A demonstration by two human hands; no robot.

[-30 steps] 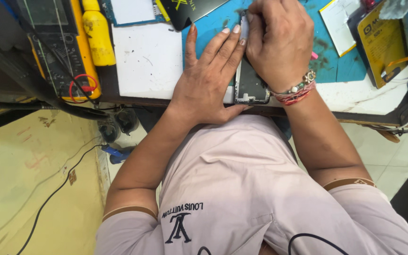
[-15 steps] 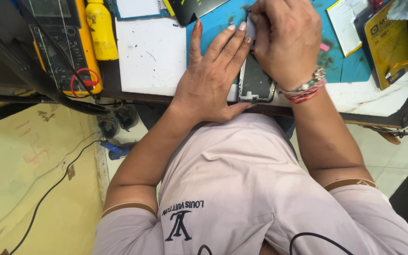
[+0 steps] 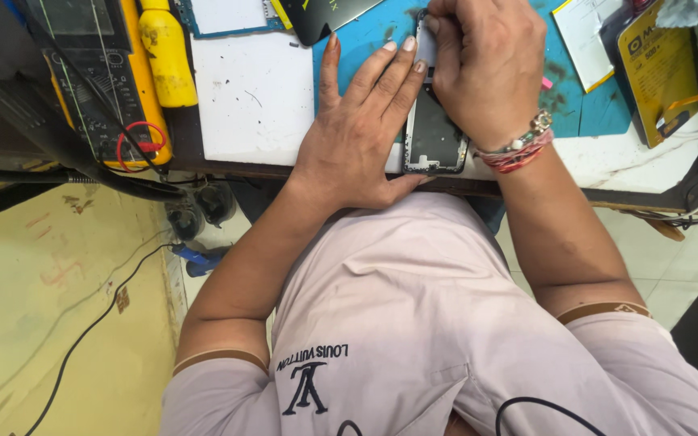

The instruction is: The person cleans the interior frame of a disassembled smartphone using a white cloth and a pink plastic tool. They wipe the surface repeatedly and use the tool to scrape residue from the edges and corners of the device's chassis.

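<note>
Lying at the near edge of the worktop (image 3: 656, 173), one opened phone body (image 3: 434, 137) sits directly under both hands, its long axis running away from the person, near end almost at the worktop's lip and far end hidden beneath the right hand (image 3: 486, 69). The left hand (image 3: 357, 137) rests flat beside and partly over the phone's left edge, fingers spread and extended, fingertips reaching the upper left corner of the frame. The right hand is curled over the phone's far end, fingers bunched downward as if pressing or pinching something small there; what lies under them cannot be told. Both hands touch the phone, the right covering more of it.

Counted: one phone body, one blue work mat (image 3: 583, 105) under it, one white pad (image 3: 252, 97) to the left, touching the mat's edge. Farther left stand one yellow multimeter (image 3: 94, 73) with red and black leads, and one yellow bottle (image 3: 163, 52) just beside it. On the right, well apart from the hands, lie one yellow packet (image 3: 660, 69) and one white paper slip (image 3: 587, 32).
</note>
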